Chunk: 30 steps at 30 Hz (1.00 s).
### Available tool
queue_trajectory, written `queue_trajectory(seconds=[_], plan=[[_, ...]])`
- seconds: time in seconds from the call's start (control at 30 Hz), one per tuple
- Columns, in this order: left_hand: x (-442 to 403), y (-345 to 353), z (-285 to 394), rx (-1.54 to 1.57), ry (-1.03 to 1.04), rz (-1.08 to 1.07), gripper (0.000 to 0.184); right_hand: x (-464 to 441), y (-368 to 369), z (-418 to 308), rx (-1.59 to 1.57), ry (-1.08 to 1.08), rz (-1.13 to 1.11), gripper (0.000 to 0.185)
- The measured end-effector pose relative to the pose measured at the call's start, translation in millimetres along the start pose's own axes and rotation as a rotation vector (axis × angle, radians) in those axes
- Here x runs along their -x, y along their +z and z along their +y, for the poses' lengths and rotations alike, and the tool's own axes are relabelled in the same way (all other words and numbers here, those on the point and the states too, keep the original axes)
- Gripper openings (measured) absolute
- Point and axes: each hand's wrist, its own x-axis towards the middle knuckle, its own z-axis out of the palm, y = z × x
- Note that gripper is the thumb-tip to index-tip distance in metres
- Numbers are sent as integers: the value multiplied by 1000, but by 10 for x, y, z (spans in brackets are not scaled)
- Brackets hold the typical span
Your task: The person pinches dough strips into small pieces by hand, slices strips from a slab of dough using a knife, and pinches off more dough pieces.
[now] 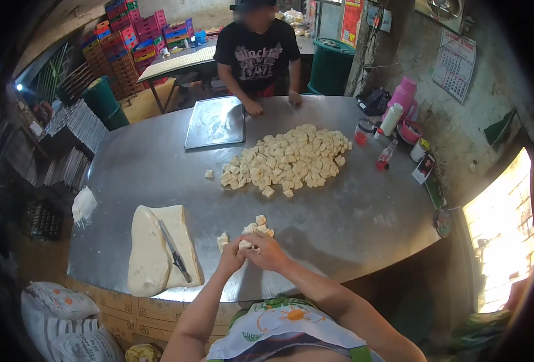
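Both my left hand (233,256) and my right hand (267,252) are closed round a small piece of dough (245,244), close together above the near part of the metal table. Several loose dough pieces (261,221) lie just beyond my hands, and another piece (222,240) sits to the left. A large folded slab of dough (149,253) rests farther left, with a knife (174,250) lying on top of it. A wide heap of cut dough pieces (291,157) covers the table's upper middle.
Across the metal table (122,163) stands a person in a dark shirt (258,57), hands at the far edge beside a floured tray (216,123). Flour (84,205) lies at the left edge. A pink thermos (403,93), a jar and a bottle (386,155) stand at the right.
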Motion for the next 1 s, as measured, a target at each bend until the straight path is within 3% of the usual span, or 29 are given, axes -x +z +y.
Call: queue_trajectory(seconds=[0.03, 0.07, 0.13, 0.2, 0.27, 0.3, 0.37, 0.4, 0.47, 0.5, 0.57, 0.63, 0.7, 0.73, 0.77, 0.8, 0.87, 0.9, 0.93, 0.97, 1.0], plan=[[-10, 59, -101, -139, -60, -54, 37, -18, -19, 25, 6, 4, 2, 34], [-10, 98, -205, -280, -121, -105, 42, -40, -42, 75, 158, 157, -64, 34], [106, 47, 16, -246, -75, -199, 42, -38, -72, 235, 459, 458, -208, 36], [178, -30, 256, -194, 39, -394, 43, -51, -167, 579, 485, 487, -230, 36], [150, -122, 418, -145, -27, -331, 39, 25, -202, 770, 520, 564, -283, 36], [48, -172, 493, -96, -80, -241, 36, -5, -190, 768, 523, 549, -289, 36], [50, -150, 476, -47, -144, -144, 33, 74, -78, 617, 347, 166, -157, 34], [46, -62, 359, -64, 25, -8, 31, 55, -78, 522, 258, -25, -85, 34], [-50, 81, 188, -102, 368, 260, 26, -57, -147, 358, 183, -16, -140, 35], [-20, 93, 116, -106, 354, 260, 26, -15, -147, 264, 97, 19, -198, 35], [-50, -13, 126, -15, 92, 46, 27, 30, -141, 223, 4, 44, -266, 36], [-75, 37, 179, 31, -36, -47, 28, 52, -173, 231, -4, 78, -132, 40], [-27, 244, 343, -298, -159, -157, 28, 86, -251, 297, -17, 96, -70, 42], [19, 322, 462, -461, -225, -211, 28, 75, -331, 421, 172, 165, -188, 43], [67, 363, 588, -465, -233, -204, 28, 49, -411, 561, 362, 229, -303, 44], [97, 389, 728, -372, -93, -179, 30, 34, -465, 674, 555, 293, -409, 44], [237, 468, 902, -172, 166, -144, 33, 231, -479, 815, 516, 221, -319, 43], [198, 465, 835, -172, 162, -131, 33, 259, -507, 890, 494, 125, -229, 42], [133, 389, 767, -50, 39, 27, 32, 230, -541, 827, 465, 29, -139, 41], [130, 361, 705, 74, -87, 177, 31, 251, -545, 750, 457, 31, -147, 41], [134, 392, 653, 72, -90, 178, 31, 251, -544, 674, 336, 40, -236, 42]])
